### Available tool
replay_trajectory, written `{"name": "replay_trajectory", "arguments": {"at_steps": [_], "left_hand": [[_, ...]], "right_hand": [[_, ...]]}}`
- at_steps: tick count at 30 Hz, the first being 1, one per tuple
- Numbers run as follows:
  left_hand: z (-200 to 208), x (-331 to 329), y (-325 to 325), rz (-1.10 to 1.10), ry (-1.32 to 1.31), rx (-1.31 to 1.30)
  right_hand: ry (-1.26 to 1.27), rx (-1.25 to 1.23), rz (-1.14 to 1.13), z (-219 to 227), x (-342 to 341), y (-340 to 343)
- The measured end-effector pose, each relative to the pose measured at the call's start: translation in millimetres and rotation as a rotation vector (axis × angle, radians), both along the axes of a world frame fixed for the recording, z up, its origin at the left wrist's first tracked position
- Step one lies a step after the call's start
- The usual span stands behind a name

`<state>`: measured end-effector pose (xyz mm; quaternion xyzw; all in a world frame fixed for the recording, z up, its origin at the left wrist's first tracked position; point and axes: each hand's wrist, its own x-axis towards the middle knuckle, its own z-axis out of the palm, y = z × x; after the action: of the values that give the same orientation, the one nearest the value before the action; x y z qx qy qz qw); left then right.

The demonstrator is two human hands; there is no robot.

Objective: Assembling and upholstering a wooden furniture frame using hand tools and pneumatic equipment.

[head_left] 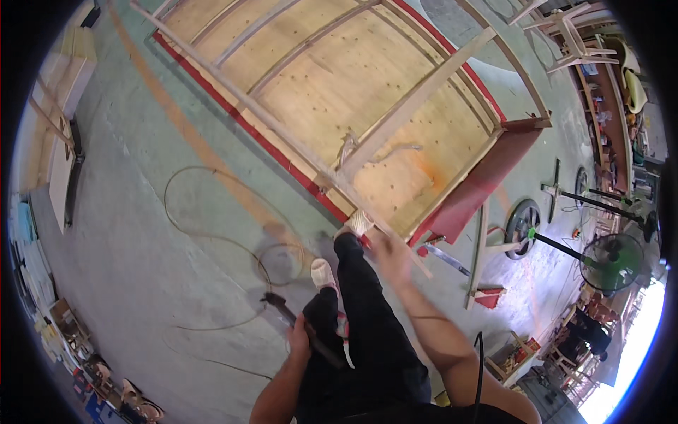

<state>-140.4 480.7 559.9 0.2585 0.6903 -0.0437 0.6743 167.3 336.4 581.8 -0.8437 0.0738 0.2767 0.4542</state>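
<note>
My left hand [300, 336] is closed round a dark, long-handled tool [281, 307] that looks like a hammer; its narrow head points forward and left, beside my left knee. My right hand [390, 253] reaches down to the near end of a wooden rail [414, 257]. Motion blurs its fingers, so their grip cannot be made out. The rail belongs to a large wooden frame [417, 78] with crossbars over a plywood panel [311, 67] and red edging. One shoe [360, 223] rests against the frame's near corner; the other shoe [321, 273] stands on the floor.
A thin hose [205, 233] loops over the grey floor to the left. Right of the frame are a red panel [470, 191], a metal bar [450, 259], a black wheel-like base [522, 227] and a green fan [611, 263]. Wooden chairs [575, 42] stand far right.
</note>
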Motion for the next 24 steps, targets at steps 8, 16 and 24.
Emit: {"name": "replay_trajectory", "arguments": {"at_steps": [8, 16, 24], "left_hand": [[17.8, 43.2, -12.4, -0.354, 0.152, 0.015], [44.8, 68.7, 35.7, -0.204, 0.116, -0.015], [11.7, 84.4, 98.7, -0.391, 0.140, -0.035]], "right_hand": [[0.411, -0.023, -0.440, -265.6, 198.7, 53.7], [0.492, 0.381, -0.519, -213.3, 166.3, 41.8], [0.374, 0.693, -0.641, -40.2, 130.5, -12.4]]}}
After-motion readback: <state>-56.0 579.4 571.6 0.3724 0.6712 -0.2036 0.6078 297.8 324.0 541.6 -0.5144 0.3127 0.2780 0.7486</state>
